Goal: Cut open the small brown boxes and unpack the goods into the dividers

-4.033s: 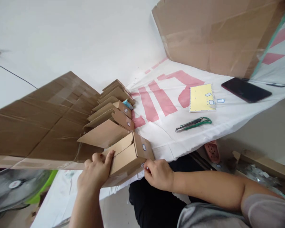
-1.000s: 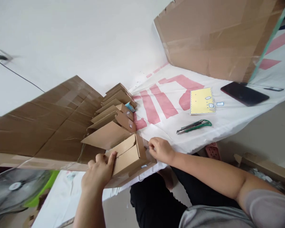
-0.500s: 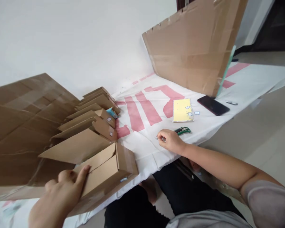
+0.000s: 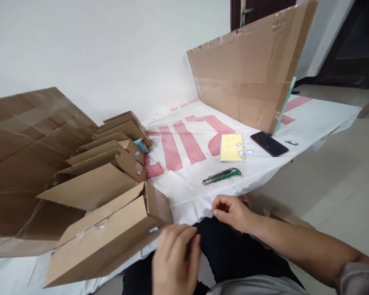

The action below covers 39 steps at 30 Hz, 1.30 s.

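In the head view, my left hand [image 4: 176, 258] is over my lap, near the right end of a closed cardboard box [image 4: 104, 233], apart from it. Its fingers are loosely bent with a gap before the thumb, and nothing shows in it. By the cloth's front edge, my right hand [image 4: 232, 211] has thumb and fingers curled together in a pinch. Whatever they may hold is too small or hidden to tell. A green utility knife [image 4: 223, 176] lies on the white cloth just beyond that hand. The box has a small pale blue-edged sticker [image 4: 153, 230] on its side.
Several cardboard boxes [image 4: 92, 186] stand in a row at left, before a large cardboard panel [image 4: 21, 155]. Another tall panel [image 4: 246, 78] stands at the back right. A yellow sticker sheet [image 4: 230, 147], a black phone [image 4: 269, 143] and a small pen-like item [image 4: 291, 142] lie on the cloth [image 4: 181, 192].
My left hand has left the box top and moved right, over my lap. My right hand has drawn back from beside the utility knife, which now shows in full.
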### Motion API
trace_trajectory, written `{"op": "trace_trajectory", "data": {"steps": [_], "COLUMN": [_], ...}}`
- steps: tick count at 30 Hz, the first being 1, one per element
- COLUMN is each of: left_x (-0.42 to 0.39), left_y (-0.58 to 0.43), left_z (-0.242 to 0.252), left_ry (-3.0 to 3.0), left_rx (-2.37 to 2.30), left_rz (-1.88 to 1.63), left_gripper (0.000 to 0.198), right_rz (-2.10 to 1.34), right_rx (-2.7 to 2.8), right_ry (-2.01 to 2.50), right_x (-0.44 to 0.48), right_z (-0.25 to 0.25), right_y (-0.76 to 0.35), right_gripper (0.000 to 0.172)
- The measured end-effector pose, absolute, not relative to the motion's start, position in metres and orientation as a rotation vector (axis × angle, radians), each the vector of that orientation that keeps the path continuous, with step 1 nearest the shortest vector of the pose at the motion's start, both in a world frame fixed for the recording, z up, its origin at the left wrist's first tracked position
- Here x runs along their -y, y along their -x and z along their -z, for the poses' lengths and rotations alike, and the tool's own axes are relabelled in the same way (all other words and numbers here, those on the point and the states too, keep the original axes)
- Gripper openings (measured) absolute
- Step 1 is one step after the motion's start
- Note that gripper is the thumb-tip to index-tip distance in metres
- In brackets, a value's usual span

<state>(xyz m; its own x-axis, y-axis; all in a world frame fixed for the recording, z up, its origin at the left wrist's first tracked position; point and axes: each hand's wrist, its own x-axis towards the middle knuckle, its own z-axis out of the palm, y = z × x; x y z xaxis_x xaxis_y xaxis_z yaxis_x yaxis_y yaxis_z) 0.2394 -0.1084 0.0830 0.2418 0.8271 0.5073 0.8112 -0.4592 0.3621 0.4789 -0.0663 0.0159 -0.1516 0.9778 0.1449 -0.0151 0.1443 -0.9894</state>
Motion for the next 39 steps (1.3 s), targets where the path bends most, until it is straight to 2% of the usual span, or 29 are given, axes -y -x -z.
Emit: {"op": "trace_trajectory", "data": {"steps": [2, 4, 14, 21, 25, 31, 34, 39], "left_x": [0.109, 0.105, 0.103, 0.102, 0.103, 0.092, 0.086, 0.085], "left_y": [-0.273, -0.295, -0.305, -0.301, -0.295, -0.276, -0.272, -0.277], "left_z": [-0.061, -0.043, -0.011, 0.007, 0.033, 0.091, 0.107, 0.112], "left_ry": [-2.482, -2.391, -1.760, -1.547, -1.386, -1.068, -0.862, -0.838], "left_rx": [-1.279, -1.209, -1.312, -1.269, -1.296, -1.438, -1.378, -1.361], "left_rz": [-1.094, -1.137, -1.172, -1.145, -1.271, -1.269, -1.273, -1.329], "left_gripper": [0.014, 0.018, 0.010, 0.015, 0.025, 0.051, 0.059, 0.060], "right_rz": [-1.229, -1.185, -0.975, -0.980, -0.961, -0.254, -0.169, -0.174], "right_rx": [1.427, 1.481, 1.647, 1.722, 1.718, 1.954, 2.066, 2.324], "right_ry": [0.999, 1.006, 1.066, 1.118, 1.170, 1.601, 1.718, 1.876], "right_x": [0.078, 0.085, 0.092, 0.093, 0.073, -0.007, -0.045, -0.081], "right_z": [-0.017, -0.018, -0.012, -0.009, -0.008, -0.032, -0.048, -0.050], "right_y": [-0.471, -0.469, -0.476, -0.471, -0.488, -0.560, -0.587, -0.598], "right_gripper": [0.005, 0.003, 0.006, 0.006, 0.005, 0.018, 0.016, 0.016]}}
